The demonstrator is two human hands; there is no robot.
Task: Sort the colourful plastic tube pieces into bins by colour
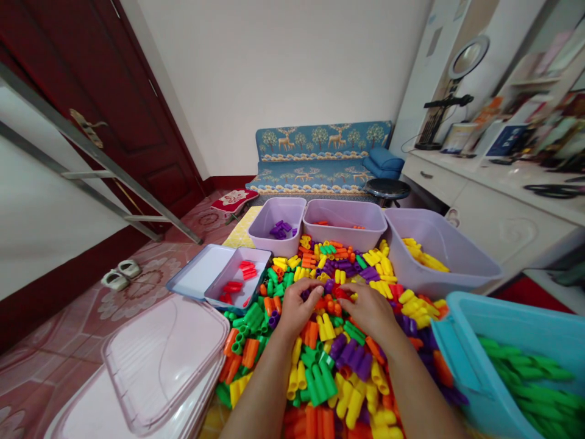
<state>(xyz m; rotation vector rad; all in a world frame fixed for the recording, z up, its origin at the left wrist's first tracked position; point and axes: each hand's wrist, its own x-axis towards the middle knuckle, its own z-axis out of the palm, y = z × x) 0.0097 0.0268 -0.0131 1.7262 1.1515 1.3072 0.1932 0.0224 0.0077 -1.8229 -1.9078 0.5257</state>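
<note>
A wide heap of plastic tube-shaped pieces, in green, yellow, orange, purple and red, covers the table. My left hand (296, 305) is over the middle of the heap, its thumb and index finger curved with a gap between their tips, close to a purple piece (329, 285). Opposite it, my right hand (371, 308) has its fingers bent against a red piece (339, 293); part of its grip is hidden. Below the hands lie joined green pieces (320, 381), purple pieces (355, 360) and yellow pieces (326, 327).
Behind the heap stand lilac bins with purple (258, 235), orange (345, 213) and yellow (466, 268) pieces. A turquoise bin (457, 341) at right holds green ones. Left are an open box (262, 259) with red pieces and stacked lids (159, 360). Beyond: a sofa (315, 174) and ladder (100, 158).
</note>
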